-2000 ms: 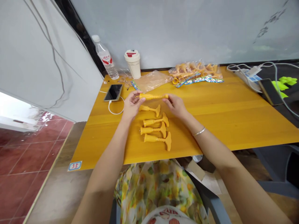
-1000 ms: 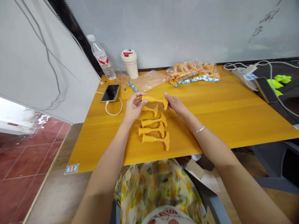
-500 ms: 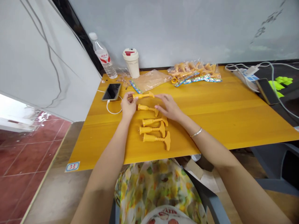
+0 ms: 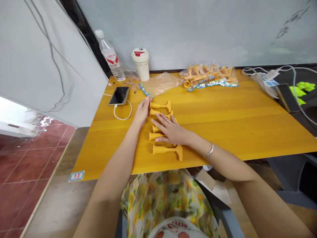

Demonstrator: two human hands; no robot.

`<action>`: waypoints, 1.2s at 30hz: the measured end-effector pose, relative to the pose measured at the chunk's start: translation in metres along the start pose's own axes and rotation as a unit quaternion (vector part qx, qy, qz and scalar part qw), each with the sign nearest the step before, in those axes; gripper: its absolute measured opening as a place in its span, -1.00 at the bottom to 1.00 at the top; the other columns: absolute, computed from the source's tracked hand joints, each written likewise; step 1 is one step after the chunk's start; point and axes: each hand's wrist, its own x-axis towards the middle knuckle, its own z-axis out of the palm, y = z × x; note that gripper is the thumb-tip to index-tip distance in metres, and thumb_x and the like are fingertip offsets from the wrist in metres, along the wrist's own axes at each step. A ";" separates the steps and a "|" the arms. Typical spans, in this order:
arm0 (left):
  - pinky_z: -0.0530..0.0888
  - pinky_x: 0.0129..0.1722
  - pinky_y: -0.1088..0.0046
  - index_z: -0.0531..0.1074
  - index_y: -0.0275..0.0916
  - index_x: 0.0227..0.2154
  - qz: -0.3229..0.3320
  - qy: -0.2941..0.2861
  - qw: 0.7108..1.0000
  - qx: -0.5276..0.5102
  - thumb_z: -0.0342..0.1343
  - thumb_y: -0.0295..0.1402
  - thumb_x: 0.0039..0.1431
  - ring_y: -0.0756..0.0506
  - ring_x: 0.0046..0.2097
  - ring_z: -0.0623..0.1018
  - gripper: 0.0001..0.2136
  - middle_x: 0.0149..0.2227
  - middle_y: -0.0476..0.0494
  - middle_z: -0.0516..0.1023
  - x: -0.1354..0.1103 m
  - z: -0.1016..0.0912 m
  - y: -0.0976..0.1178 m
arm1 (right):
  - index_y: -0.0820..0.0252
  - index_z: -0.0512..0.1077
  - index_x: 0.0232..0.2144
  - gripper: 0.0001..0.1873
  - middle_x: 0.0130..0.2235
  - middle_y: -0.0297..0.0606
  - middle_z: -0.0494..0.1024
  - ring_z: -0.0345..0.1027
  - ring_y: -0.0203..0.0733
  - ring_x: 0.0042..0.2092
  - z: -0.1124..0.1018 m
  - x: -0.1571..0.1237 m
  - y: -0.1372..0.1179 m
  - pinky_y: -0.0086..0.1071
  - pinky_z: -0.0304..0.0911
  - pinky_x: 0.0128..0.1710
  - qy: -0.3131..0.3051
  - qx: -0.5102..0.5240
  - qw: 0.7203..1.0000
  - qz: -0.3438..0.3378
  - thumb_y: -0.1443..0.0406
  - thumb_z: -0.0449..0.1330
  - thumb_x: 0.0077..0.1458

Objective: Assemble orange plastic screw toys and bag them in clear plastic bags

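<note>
Several yellow plastic hammer-shaped pieces lie in a column on the table, ribbed handles to the left and curved heads to the right. My left hand (image 4: 142, 111) is at the handle ends of the upper ones, fingers stretched out, its fingertips beside the farthest hammer-shaped piece (image 4: 159, 105). Palm down with spread fingers, my right hand (image 4: 173, 131) rests over the middle pieces and hides most of their heads. The nearest hammer-shaped piece (image 4: 164, 150) lies mostly uncovered below that hand.
Behind the pieces are a flat clear bag (image 4: 164, 84) and a clear bag of more yellow pieces (image 4: 210, 76). A phone (image 4: 119, 96) with a white cable, a water bottle (image 4: 112, 59) and a lidded cup (image 4: 141, 66) stand left. A power strip (image 4: 268, 79) is at right.
The farthest piece, earlier held in my left hand, now lies on the table. My right hand has moved down and left onto the middle pieces.
</note>
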 end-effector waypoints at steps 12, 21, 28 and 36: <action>-0.06 0.46 0.24 0.18 -0.07 0.36 -0.069 -0.041 0.995 -0.055 -0.50 0.03 0.42 -0.05 0.47 0.08 -0.36 0.45 -0.08 0.14 -0.011 0.012 0.022 | 0.19 -0.08 0.46 -0.18 0.49 0.03 -0.17 -0.31 0.16 0.50 -0.013 0.008 0.052 0.26 -0.20 0.39 0.010 -0.010 0.999 0.039 -0.10 -0.07 0.36; -0.02 0.45 0.27 0.08 -0.05 0.41 -0.075 -0.051 0.992 -0.091 -0.58 0.04 0.40 -0.03 0.48 0.05 -0.32 0.46 -0.07 0.10 -0.010 0.014 0.029 | 0.29 0.07 0.42 -0.24 0.46 0.12 -0.03 -0.19 0.15 0.48 -0.001 0.009 0.025 0.21 -0.20 0.41 0.027 0.023 0.999 0.028 -0.06 -0.09 0.38; -0.04 0.44 0.34 -0.02 0.01 0.43 -0.082 -0.027 0.993 -0.084 -0.60 0.08 0.38 0.03 0.49 -0.03 -0.32 0.51 0.01 -0.08 -0.007 0.013 0.031 | 0.36 -0.07 0.45 -0.08 0.46 0.24 -0.15 -0.35 0.28 0.49 -0.019 -0.006 -0.022 0.33 -0.13 0.35 0.036 0.041 0.998 0.043 -0.16 -0.10 0.32; -0.05 0.45 0.30 0.01 0.06 0.42 -0.070 -0.022 0.994 -0.078 -0.55 0.11 0.37 0.00 0.48 0.04 -0.33 0.49 -0.02 0.01 -0.009 0.013 0.028 | 0.39 0.00 0.43 0.01 0.44 0.33 -0.14 -0.34 0.48 0.46 0.014 -0.012 -0.055 0.50 -0.18 0.27 0.050 -0.027 0.994 0.098 -0.23 -0.06 0.24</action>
